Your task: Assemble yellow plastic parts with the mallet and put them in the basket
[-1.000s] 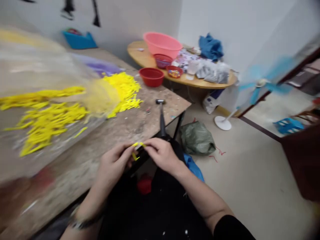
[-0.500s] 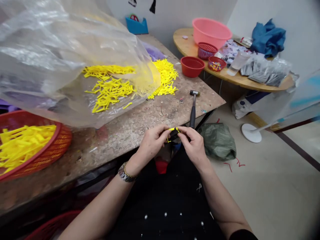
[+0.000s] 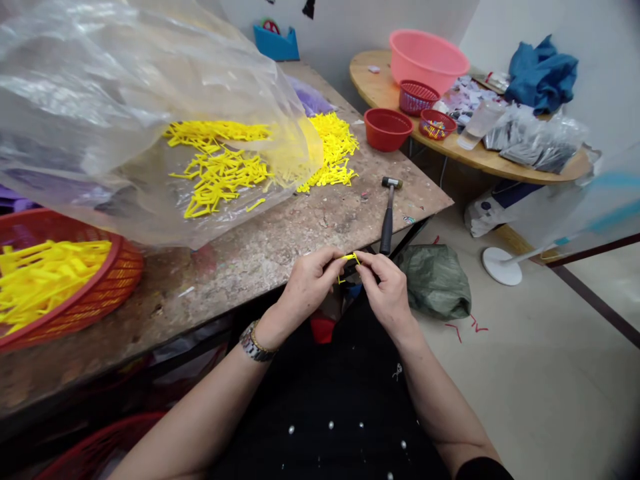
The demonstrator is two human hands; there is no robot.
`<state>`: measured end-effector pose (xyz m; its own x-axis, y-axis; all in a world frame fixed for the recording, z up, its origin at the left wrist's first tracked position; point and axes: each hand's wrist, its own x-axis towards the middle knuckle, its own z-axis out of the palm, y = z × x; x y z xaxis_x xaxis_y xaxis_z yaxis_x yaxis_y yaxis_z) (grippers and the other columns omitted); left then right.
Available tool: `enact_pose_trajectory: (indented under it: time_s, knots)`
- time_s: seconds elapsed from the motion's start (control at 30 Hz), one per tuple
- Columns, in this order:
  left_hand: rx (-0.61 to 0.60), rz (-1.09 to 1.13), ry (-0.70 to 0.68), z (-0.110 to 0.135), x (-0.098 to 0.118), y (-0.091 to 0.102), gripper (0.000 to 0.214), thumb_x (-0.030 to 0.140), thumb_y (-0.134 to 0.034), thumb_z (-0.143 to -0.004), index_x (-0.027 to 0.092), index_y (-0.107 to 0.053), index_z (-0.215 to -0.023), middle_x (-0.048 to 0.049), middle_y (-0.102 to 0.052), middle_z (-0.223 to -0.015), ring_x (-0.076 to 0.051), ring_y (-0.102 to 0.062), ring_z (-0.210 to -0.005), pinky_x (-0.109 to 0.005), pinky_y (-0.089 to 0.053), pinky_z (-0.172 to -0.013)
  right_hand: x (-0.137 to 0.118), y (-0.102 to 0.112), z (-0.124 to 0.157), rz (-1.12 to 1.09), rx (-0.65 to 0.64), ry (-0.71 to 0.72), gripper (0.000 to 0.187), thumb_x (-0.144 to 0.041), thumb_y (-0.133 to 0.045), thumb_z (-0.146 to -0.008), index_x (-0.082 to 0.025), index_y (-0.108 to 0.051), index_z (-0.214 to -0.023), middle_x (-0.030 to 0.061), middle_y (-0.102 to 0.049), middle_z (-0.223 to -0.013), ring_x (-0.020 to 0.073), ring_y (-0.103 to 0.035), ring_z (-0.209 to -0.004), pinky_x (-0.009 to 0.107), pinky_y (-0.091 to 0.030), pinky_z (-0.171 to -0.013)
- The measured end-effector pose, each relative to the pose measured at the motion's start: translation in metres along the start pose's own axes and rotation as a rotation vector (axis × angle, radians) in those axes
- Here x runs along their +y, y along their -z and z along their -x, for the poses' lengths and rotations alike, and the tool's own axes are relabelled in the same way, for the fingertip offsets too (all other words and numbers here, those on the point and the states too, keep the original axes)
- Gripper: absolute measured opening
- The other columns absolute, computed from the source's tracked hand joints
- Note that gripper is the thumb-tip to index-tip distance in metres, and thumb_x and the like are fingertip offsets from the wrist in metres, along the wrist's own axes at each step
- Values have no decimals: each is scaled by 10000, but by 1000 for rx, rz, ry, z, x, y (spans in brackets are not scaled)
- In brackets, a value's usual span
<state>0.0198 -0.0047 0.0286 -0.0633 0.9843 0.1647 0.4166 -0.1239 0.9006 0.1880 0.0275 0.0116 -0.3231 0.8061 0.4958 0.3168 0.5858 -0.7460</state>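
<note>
In front of my lap, at the table's front edge, my left hand pinches a thin, bent yellow plastic piece between thumb and fingertips. My right hand is closed on another slim yellow plastic piece, held upright at the end of the first. The two pieces appear to touch, though the fingers cover much of both. Beyond my hands, similar yellow pieces lie in the mouth of a clear plastic bag. A further pile of yellow pieces is on the table just past it.
A hammer lies near the right corner of the worn table. At left stands a red basket of yellow pieces. A red bowl sits farther back. On the floor are a green sack and a white stand base.
The yellow pieces in my two hands were a little apart and now meet end to end. My hands have barely moved, and the view has shifted slightly.
</note>
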Motion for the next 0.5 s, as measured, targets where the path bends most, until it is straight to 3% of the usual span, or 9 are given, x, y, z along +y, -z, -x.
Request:
enact_pose_trajectory:
  time_s: [0.5]
  knots:
    - [42,-66,-39,3,-1,-7,216,297,-510,-950,193,-651,-824,0,-609,-663,-146,-577,-639,-243,-445,-599,1,-6,8,154,-13,33,312,-208,-452,-1013,-192,-686,-1218,91,-693,-972,183,-670,-900,322,-555,-826]
